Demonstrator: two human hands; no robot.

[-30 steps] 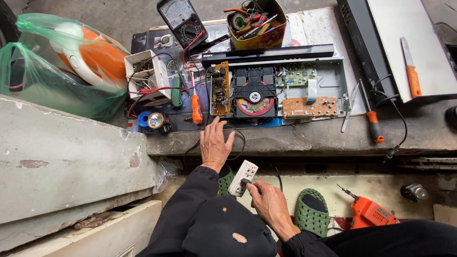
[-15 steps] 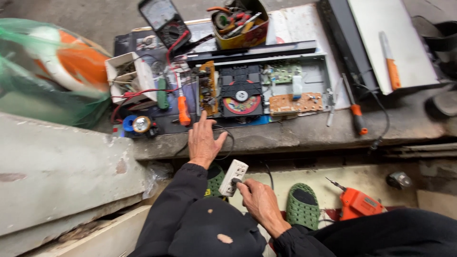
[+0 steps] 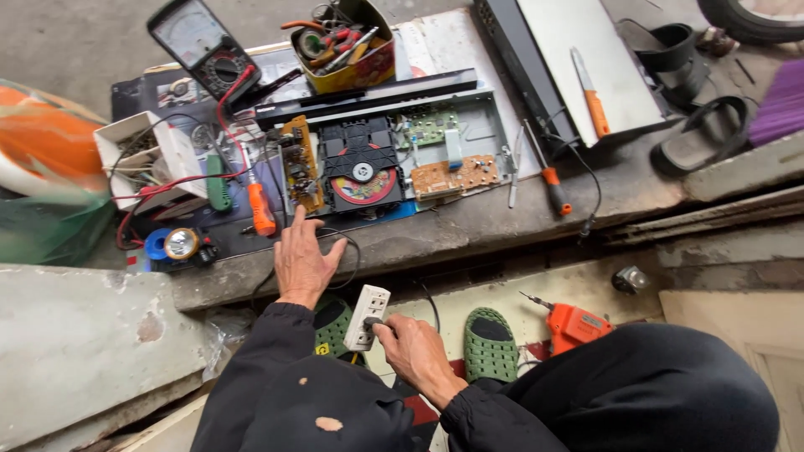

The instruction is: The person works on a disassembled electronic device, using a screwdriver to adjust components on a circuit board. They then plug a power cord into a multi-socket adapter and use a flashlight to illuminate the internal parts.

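Right hand (image 3: 416, 351) still grips the white socket strip (image 3: 367, 317); left hand (image 3: 301, 261), fingers spread, stays flat on the ledge (image 3: 469, 230).

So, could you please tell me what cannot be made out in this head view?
- Plug at the power strip: the right hand covers it, so whether it is fully seated is hidden.
- Cable by the left hand: it drops behind the ledge, its end unseen.
- Bag: cut off by the left edge and blurred.
- Meter dial: too small to read.
- Tin: contents tangled.
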